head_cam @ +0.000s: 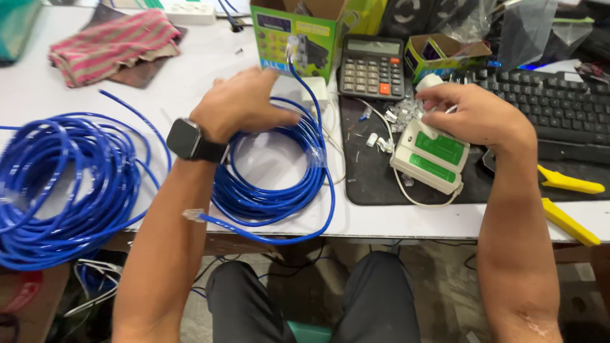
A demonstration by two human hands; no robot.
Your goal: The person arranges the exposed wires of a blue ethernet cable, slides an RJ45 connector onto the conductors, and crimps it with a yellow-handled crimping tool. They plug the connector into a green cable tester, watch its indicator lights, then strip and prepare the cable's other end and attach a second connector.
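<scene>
White counter (190, 70) fills our view, crowded with cabling gear. Our left hand (244, 105) closes loosely on the small blue cable coil (279, 184); our right hand (473, 114) grips the green-and-white cable tester (432, 155), just right of that coil. We judge the coil is being readied for testing; next, a plug end must reach the tester. Left of the coil lies a bigger blue bundle (60, 184); behind it, a calculator (372, 67).
</scene>
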